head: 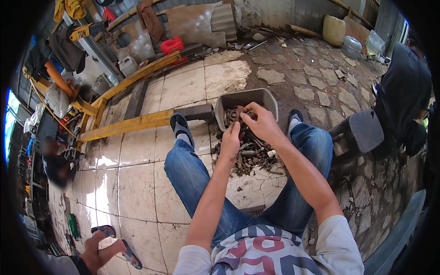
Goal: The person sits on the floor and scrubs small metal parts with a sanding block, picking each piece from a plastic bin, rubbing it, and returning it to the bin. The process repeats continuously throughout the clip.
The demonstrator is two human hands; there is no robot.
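My left hand (231, 140) and my right hand (258, 120) meet over the near side of a grey plastic bin (272, 99). Between their fingers they hold a small rusty metal piece (239, 111); its exact kind is unclear. Rusty nuts, rings and other hardware (229, 116) lie inside the bin. Below my hands, on the tiled floor, spreads a pile of rusty bolts and metal parts (251, 161), with a small whitish piece (271, 153) at its right side. Part of the bin and pile is hidden behind my hands.
A yellow steel frame (137, 123) with a dark end stands left of the bin. A dark plastic stool (366, 130) and a person in dark clothing (402, 92) are at right. Another person (56, 165) is at far left; a third person's sandalled feet (117, 245) show lower left.
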